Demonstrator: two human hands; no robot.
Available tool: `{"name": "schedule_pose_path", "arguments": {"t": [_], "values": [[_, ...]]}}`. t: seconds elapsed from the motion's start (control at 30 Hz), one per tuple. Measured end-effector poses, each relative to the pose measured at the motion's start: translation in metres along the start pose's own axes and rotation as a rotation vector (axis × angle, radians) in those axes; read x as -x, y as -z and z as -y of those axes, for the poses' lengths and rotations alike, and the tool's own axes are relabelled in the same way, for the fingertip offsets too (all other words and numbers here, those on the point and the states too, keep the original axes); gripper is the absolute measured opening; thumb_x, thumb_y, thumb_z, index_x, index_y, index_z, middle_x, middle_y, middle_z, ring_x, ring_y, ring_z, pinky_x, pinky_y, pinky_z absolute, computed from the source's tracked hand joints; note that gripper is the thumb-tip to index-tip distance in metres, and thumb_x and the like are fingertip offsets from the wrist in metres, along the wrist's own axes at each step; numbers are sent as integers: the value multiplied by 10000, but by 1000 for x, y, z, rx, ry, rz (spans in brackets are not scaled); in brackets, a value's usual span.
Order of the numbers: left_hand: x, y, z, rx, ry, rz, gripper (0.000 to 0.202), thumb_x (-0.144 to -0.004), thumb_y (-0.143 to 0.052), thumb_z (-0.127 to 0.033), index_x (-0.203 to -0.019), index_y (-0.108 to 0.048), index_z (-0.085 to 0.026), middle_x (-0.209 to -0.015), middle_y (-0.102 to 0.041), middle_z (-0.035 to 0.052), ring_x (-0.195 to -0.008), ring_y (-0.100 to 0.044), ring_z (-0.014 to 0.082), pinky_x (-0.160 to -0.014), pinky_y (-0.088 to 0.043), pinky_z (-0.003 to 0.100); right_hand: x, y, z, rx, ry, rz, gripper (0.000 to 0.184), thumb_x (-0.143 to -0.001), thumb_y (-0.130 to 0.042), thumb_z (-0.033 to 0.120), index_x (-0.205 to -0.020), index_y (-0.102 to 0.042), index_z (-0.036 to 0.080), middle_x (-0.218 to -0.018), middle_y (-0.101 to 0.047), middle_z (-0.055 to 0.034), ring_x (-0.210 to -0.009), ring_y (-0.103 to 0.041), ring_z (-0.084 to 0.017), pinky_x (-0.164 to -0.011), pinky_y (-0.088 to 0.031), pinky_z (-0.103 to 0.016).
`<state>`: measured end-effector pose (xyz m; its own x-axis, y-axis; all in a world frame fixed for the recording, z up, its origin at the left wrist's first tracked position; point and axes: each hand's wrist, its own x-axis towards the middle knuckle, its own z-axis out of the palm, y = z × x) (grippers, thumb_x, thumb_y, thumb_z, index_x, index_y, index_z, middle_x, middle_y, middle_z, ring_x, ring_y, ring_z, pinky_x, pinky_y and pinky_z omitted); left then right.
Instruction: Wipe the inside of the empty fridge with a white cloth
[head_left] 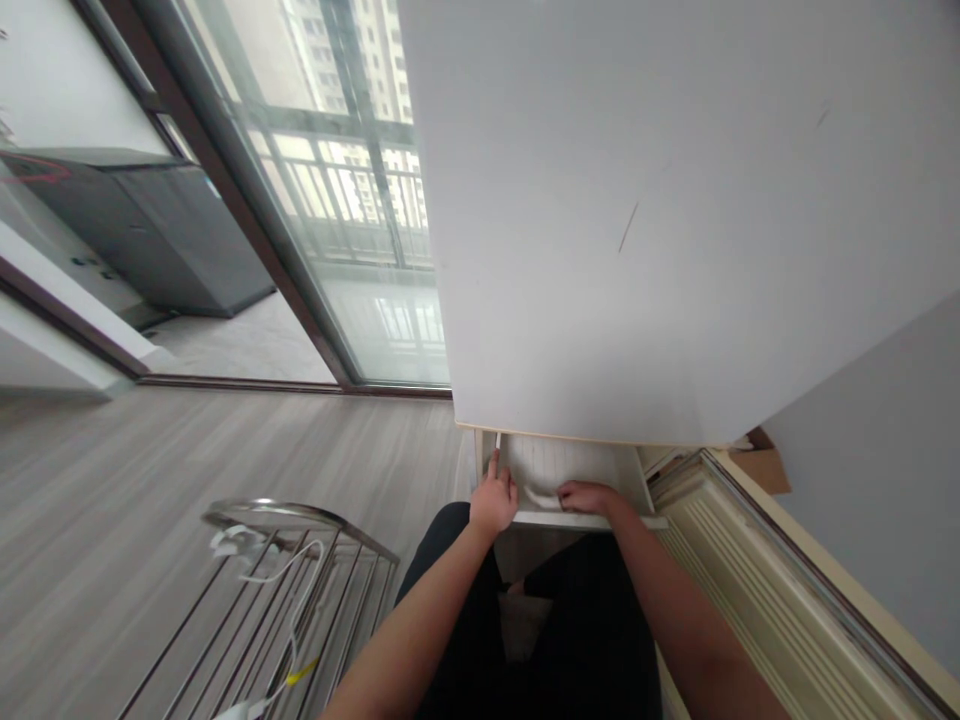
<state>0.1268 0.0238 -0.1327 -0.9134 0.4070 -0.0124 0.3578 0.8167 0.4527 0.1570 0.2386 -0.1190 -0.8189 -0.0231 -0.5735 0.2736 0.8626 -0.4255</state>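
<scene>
Pale grey wood-look floor runs from the lower left to a tall glass sliding door, with a balcony railing and apartment blocks beyond it. A large white cabinet panel fills the upper right of the view. Below its lower edge a shallow white drawer stands pulled out toward the person, whose dark-clothed knees sit just under it.

The left hand grips the drawer's left front corner, fingers curled over the rim. The right hand lies inside the drawer, fingers bent around a small white object — what it is cannot be made out.

At lower left stands a metal wire rack with a white cable draped over it, close beside the left forearm. To the right a cream ribbed panel hems in the right arm — open floor lies only leftward.
</scene>
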Motion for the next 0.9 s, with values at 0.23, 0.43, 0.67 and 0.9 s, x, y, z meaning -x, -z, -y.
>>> {"name": "schedule_pose_path", "arguments": {"t": [0.23,0.43,0.67,0.9], "values": [[16,-9,15,233,0,-88,393,-994,-469,-322,-1347,-532,-161,-1669,-365,179,-1247,-665,309,-992,-554,418,-35,-23,63,-151,109,-61,138,-888,-593,115,-884,-731,126,-806,-688,-10,-794,-637,-160,-716,-476,-241],[70,-60,56,714,187,-113,554,-1005,-465,-490,-1471,-422,-195,-1464,-607,152,-1262,-666,271,-1092,-509,451,-40,-37,121,-202,372,-591,386,-1021,-424,222,-1317,-658,139,-1397,-585,-133,-1292,-536,-201,-1128,-404,-317],[111,-81,74,961,129,-63,616,-983,-531,-505,-1504,-357,-227,-1571,-483,176,-1447,-516,294,-1111,-521,488,-64,-45,164,466,182,-194,418,-830,-751,216,-1209,-763,41,-1426,-614,-257,-1510,-358,-366,-1302,-55,-523],[111,-75,68,807,57,-35,736,-977,-545,-393,-1610,-221,-204,-1578,-474,193,-1460,-496,300,-1127,-505,503,-96,-24,189,545,39,-191,642,-771,-759,78,-1392,-622,-14,-1537,-478,-294,-1513,-377,-370,-1287,-103,-543]]}}
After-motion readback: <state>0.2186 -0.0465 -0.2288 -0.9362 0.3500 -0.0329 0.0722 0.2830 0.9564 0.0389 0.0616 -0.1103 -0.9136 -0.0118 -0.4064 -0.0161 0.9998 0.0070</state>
